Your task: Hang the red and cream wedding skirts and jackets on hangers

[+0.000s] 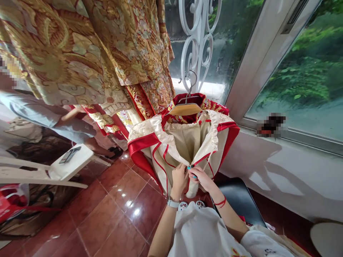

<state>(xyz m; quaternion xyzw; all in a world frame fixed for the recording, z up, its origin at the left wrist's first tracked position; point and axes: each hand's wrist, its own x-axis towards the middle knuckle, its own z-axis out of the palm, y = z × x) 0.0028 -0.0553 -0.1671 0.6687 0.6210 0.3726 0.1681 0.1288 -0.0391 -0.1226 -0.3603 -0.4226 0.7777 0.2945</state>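
The person's 2 hands meet at the front of a cream satin robe (187, 142) with red trim, which hangs open directly ahead of them. The left hand (178, 180) and right hand (200, 178) are raised close together, with the fingers curled and pinching the robe's front edges where thin red piping (171, 162) runs down. The fingertips (190, 168) nearly touch, and a small teal spot shows between them, too small to tell whether it is nail colour or a fastening.

A white wristwatch (173, 203) circles the left wrist, and a red cord bracelet (220, 202) circles the right. The robe hangs from a wooden hanger (184, 109), its metal hook looped over a white wrought-iron scroll grille (197, 46) beside a window (292, 67).

Gold-embroidered red robes (66, 53) hang up to the left. Further left, a co-worker's arm (71, 119) in a pale grey sleeve reaches towards them, above a white plastic chair (72, 164). A black chair seat (238, 198) sits just right of the person's right arm, above red glazed floor tiles (120, 217).
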